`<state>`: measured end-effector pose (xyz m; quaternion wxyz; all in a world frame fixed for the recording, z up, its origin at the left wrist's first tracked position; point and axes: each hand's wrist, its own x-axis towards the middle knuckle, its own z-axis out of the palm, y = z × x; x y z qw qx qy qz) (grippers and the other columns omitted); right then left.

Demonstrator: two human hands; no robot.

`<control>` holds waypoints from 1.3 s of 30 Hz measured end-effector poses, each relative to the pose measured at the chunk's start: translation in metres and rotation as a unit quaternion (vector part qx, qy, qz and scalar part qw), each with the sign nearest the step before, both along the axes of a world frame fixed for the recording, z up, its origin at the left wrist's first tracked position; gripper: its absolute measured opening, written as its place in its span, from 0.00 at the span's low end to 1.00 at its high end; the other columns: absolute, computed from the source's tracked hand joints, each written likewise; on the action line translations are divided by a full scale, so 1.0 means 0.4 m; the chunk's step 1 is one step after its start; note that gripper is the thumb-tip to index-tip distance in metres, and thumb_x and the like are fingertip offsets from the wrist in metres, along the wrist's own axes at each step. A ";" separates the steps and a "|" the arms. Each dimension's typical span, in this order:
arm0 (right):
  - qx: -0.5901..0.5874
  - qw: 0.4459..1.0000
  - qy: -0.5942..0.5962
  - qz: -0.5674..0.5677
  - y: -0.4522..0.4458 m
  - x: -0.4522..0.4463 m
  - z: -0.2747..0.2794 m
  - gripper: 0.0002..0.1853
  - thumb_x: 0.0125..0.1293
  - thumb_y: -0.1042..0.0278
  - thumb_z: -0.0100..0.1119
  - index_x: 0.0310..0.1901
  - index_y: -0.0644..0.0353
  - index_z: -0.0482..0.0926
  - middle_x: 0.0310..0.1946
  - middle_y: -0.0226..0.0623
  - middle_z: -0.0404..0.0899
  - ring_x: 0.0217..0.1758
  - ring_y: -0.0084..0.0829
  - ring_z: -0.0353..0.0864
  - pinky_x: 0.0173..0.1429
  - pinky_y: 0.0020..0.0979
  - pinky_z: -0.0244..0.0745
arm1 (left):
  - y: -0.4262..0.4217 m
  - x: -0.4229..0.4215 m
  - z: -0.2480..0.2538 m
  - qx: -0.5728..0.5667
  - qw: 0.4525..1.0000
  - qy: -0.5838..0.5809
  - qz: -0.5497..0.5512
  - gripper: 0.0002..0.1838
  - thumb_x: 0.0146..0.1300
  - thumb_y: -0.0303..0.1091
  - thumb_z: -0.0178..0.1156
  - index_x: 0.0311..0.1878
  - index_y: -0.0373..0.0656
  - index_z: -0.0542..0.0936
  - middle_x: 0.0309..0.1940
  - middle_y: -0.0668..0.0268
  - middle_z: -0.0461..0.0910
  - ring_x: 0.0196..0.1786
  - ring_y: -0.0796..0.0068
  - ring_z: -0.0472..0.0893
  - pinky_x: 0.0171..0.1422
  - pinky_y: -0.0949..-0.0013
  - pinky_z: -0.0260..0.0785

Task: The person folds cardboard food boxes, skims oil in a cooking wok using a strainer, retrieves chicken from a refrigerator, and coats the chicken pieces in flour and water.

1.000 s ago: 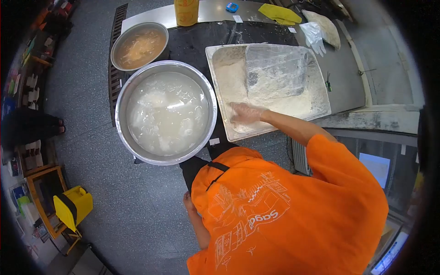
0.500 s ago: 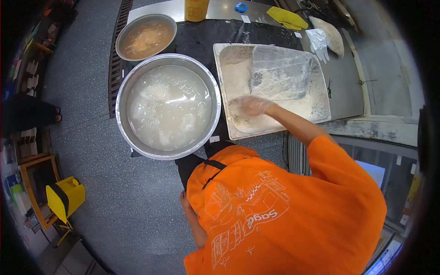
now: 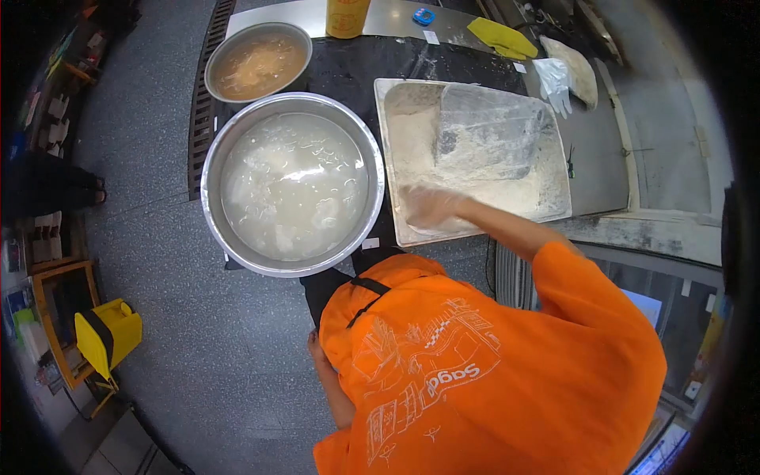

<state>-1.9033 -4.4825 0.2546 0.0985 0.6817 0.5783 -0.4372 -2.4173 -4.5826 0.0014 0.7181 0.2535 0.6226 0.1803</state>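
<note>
My right hand (image 3: 433, 207), in a clear plastic glove, is low in a white tray (image 3: 385, 150), near its front left corner. It touches the pale, flour-like powder (image 3: 412, 119) there; its fingers are blurred, so their grip is unclear. A clear plastic sheet or bag (image 3: 491, 127) dusted with powder lies in the back of the tray. Just left of the tray stands a large metal basin (image 3: 210, 190) of cloudy liquid (image 3: 297, 198) with pale lumps. My left hand (image 3: 315, 345) hangs low beside my body, its fingers mostly hidden.
Behind the basin is a grey bowl (image 3: 210, 75) with brownish liquid and pale strips. A yellow container (image 3: 347, 17), a blue item (image 3: 423, 16), a yellow cloth (image 3: 502, 39) and a white glove (image 3: 553, 82) lie along the back. A person's dark-clothed legs (image 3: 59, 186) show at far left.
My right hand has moved slightly toward me, nearer the tray's front edge. My left hand still hangs at my side, and the view has shifted a little.
</note>
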 end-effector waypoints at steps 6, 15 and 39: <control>0.023 0.998 0.001 -0.062 -0.003 -0.030 -0.001 0.28 0.59 0.62 0.50 0.56 0.77 0.66 0.45 0.65 0.76 0.52 0.53 0.77 0.58 0.43 0.69 | 0.013 0.031 0.038 -0.018 1.000 0.000 -0.010 0.12 0.64 0.33 0.53 0.45 0.34 0.74 0.37 0.61 0.77 0.35 0.68 0.77 0.39 0.66 0.72; 0.019 0.998 0.028 -0.047 -0.017 0.022 -0.014 0.35 0.60 0.56 0.51 0.63 0.75 0.58 0.58 0.65 0.66 0.63 0.51 0.68 0.68 0.36 0.62 | 0.008 0.031 0.048 -0.030 0.998 -0.051 0.022 0.11 0.62 0.31 0.57 0.43 0.34 0.74 0.35 0.64 0.77 0.32 0.73 0.75 0.36 0.68 0.71; 0.013 0.998 0.059 -0.034 -0.011 -0.031 0.001 0.32 0.60 0.57 0.47 0.58 0.80 0.63 0.53 0.66 0.71 0.59 0.53 0.72 0.64 0.40 0.64 | -0.007 0.003 0.021 -0.029 0.999 -0.034 0.021 0.16 0.62 0.35 0.56 0.50 0.34 0.73 0.39 0.59 0.79 0.34 0.68 0.78 0.38 0.66 0.73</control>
